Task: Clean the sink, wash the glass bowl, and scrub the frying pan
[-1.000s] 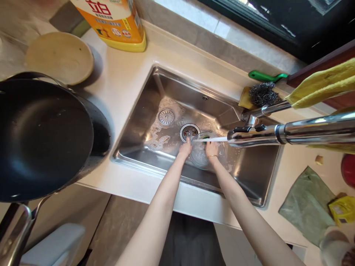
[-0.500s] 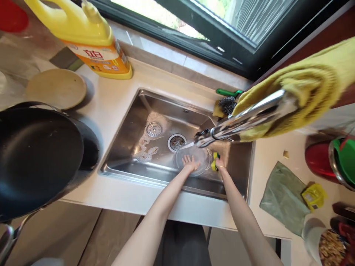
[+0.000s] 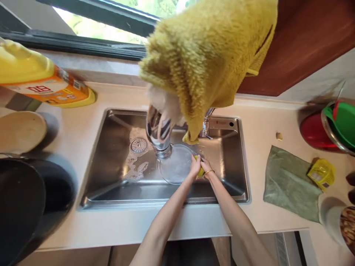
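In the sink (image 3: 105, 192), my left hand (image 3: 195, 167) and my right hand (image 3: 206, 168) are together, closed on a yellow and dark green sponge (image 3: 200, 171). The fingers cover most of the sponge. Just left of the hands, a round clear dish (image 3: 176, 168) lies on the sink bottom; whether it is a lid or a bowl I cannot tell. Its inside looks cloudy. The chrome faucet head (image 3: 162, 142) hangs over the dish's left edge. A gold bracelet (image 3: 208, 172) circles my right wrist.
A yellow towel (image 3: 210, 51) drapes over the faucet. On the left are a yellow detergent jug (image 3: 50, 81), a plate (image 3: 22, 129) and a black pan (image 3: 22, 207). The right counter holds a grey-green cloth (image 3: 288, 184), a yellow plastic piece (image 3: 321, 173) and a red container (image 3: 313, 127).
My left hand has left the clear dish, moved right and closed on the sponge beside my right hand. The camera view has swung, bringing the towel and faucet head toward the middle.
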The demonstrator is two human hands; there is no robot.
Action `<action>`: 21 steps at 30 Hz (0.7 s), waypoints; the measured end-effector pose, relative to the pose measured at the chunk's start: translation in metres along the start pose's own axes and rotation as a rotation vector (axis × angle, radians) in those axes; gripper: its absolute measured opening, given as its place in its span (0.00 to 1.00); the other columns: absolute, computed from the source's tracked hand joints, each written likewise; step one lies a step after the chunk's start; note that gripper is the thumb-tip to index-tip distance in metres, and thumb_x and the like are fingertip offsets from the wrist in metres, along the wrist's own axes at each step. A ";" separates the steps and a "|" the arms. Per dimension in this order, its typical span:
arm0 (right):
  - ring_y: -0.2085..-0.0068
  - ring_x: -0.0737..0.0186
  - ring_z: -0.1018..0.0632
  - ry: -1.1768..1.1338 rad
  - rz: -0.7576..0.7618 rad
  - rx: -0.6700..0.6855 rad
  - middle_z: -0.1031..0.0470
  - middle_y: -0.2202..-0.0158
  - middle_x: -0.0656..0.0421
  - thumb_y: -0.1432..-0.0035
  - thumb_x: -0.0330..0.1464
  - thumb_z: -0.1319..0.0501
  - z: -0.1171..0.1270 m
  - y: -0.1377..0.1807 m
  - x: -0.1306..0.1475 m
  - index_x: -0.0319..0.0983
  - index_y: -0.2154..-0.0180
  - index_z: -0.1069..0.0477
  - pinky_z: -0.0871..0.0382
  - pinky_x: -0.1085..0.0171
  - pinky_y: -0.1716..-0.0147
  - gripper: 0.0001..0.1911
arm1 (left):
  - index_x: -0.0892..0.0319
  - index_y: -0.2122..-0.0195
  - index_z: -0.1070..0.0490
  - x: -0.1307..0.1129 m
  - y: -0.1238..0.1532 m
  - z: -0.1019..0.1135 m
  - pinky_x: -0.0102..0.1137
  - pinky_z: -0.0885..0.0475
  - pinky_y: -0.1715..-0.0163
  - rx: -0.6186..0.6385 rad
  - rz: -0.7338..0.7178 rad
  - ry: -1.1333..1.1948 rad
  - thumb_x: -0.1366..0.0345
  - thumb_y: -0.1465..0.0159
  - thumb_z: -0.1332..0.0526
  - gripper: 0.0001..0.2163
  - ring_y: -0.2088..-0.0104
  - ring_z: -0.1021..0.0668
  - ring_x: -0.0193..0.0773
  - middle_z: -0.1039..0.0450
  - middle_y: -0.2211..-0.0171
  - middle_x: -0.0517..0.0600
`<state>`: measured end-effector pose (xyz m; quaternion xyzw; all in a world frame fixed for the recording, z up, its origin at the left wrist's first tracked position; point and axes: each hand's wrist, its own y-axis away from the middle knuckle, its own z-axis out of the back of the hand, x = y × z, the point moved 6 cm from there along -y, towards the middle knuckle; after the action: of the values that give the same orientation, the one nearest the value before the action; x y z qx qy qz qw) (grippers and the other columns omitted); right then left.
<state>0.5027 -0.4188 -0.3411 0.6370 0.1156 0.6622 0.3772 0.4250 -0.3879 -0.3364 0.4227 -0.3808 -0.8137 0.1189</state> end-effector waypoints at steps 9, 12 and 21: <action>0.41 0.60 0.33 0.044 0.396 0.006 0.32 0.44 0.52 0.43 0.33 0.45 -0.065 0.059 0.050 0.39 0.48 0.29 0.44 0.57 0.38 0.21 | 0.61 0.52 0.35 -0.009 0.039 0.102 0.31 0.28 0.56 -0.179 -0.111 0.170 0.56 0.32 0.57 0.19 0.55 0.23 0.38 0.25 0.55 0.56; 0.37 0.60 0.38 0.127 0.569 0.041 0.37 0.40 0.52 0.40 0.33 0.47 -0.087 0.081 0.069 0.41 0.43 0.33 0.45 0.57 0.36 0.23 | 0.61 0.56 0.33 -0.011 0.049 0.134 0.28 0.28 0.58 -0.204 -0.157 0.263 0.57 0.33 0.55 0.17 0.57 0.23 0.36 0.25 0.56 0.55; 0.38 0.51 0.42 0.682 0.667 -0.043 0.36 0.39 0.60 0.39 0.29 0.48 -0.108 0.077 0.157 0.46 0.47 0.30 0.58 0.42 0.37 0.20 | 0.62 0.62 0.31 0.002 0.082 0.181 0.27 0.29 0.76 -0.234 -0.187 0.644 0.42 0.45 0.42 0.25 0.74 0.23 0.35 0.24 0.71 0.51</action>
<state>0.3899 -0.3348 -0.1915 0.3780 0.0081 0.9206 0.0977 0.2722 -0.3511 -0.2152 0.6742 -0.1878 -0.6841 0.2054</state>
